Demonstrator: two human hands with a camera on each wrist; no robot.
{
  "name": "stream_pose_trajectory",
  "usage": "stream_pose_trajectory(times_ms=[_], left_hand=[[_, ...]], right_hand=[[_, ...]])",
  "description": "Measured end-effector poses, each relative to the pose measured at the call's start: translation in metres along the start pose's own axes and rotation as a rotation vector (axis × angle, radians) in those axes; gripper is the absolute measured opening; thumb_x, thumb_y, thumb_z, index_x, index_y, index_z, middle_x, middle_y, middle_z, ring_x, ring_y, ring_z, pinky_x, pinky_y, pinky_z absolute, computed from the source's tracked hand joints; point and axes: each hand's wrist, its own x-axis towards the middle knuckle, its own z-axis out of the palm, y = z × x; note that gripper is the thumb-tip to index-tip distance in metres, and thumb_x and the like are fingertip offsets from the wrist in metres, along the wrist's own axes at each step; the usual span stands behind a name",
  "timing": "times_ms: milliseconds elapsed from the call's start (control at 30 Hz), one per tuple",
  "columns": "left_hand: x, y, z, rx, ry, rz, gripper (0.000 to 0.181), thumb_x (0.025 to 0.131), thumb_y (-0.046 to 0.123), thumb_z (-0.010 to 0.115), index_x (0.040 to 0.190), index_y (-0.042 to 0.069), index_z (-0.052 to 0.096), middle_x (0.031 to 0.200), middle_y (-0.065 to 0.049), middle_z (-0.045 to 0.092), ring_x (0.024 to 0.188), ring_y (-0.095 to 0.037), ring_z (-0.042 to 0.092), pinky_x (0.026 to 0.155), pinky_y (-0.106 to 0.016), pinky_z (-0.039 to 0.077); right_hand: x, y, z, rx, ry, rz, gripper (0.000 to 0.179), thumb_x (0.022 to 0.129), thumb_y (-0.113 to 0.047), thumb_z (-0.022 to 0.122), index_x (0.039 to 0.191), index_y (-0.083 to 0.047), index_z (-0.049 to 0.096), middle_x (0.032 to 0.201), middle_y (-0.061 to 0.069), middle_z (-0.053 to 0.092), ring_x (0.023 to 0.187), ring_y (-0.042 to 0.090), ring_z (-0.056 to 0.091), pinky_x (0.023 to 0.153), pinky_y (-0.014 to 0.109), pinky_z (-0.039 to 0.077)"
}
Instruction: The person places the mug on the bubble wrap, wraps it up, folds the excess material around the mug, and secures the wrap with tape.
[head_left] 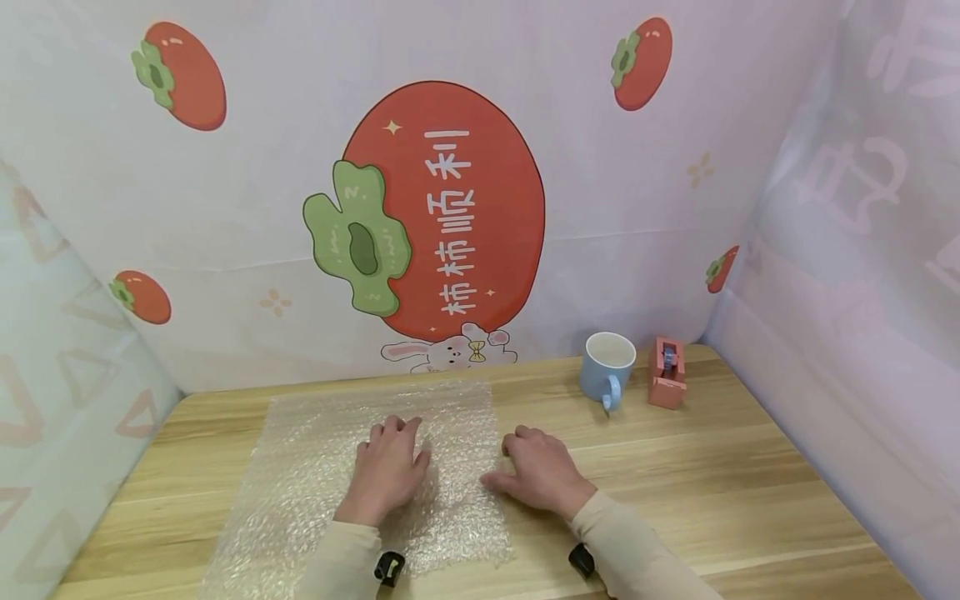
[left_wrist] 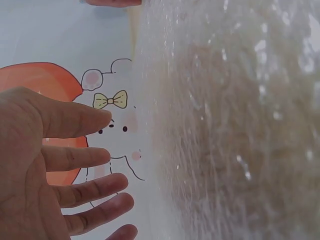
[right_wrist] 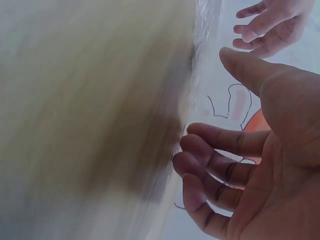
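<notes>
A clear sheet of bubble wrap lies flat over the left and middle of the wooden table. My left hand is over the sheet, its fingers spread and loosely bent. In the left wrist view that hand holds nothing, and the shiny wrap fills the right side. Just past the sheet's right edge is my right hand, thumb toward that edge. Its fingers are loosely curled around nothing in the right wrist view.
Toward the back right of the table stands a light blue mug, its handle facing front. Right beside it is a pink tape dispenser. A printed cloth backdrop rises behind the table's back edge, with more cloth at both sides.
</notes>
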Motion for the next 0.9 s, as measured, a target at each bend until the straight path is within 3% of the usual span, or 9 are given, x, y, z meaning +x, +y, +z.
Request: stream_pose_trajectory(times_ms=[400, 700, 900], left_hand=[[-0.005, -0.008, -0.007, 0.001, 0.013, -0.013, 0.048, 0.095, 0.022, 0.068, 0.137, 0.001, 0.059, 0.123, -0.022, 0.059, 0.113, -0.043, 0.053, 0.088, -0.065, 0.046], [-0.008, -0.013, -0.009, 0.006, 0.021, -0.019, 0.05, 0.094, 0.022, 0.069, 0.138, 0.001, 0.058, 0.123, -0.022, 0.059, 0.114, -0.043, 0.053, 0.089, -0.065, 0.046], [-0.009, -0.014, -0.01, 0.016, 0.035, -0.018, 0.048, 0.094, 0.022, 0.069, 0.136, 0.0, 0.059, 0.122, -0.022, 0.059, 0.113, -0.044, 0.054, 0.086, -0.065, 0.046]], right_hand=[[0.005, -0.011, 0.005, -0.04, -0.018, 0.072, 0.061, 0.081, -0.062, 0.076, 0.099, -0.004, 0.068, 0.088, 0.005, 0.057, 0.079, 0.023, 0.055, 0.068, 0.042, 0.049], [0.008, -0.019, 0.01, -0.034, -0.018, 0.129, 0.081, 0.078, -0.066, 0.077, 0.114, 0.006, 0.065, 0.104, 0.018, 0.062, 0.092, 0.033, 0.061, 0.078, 0.05, 0.053], [0.009, -0.024, 0.011, -0.014, -0.01, 0.164, 0.081, 0.077, -0.064, 0.079, 0.114, 0.007, 0.063, 0.104, 0.018, 0.06, 0.092, 0.032, 0.059, 0.076, 0.049, 0.054]])
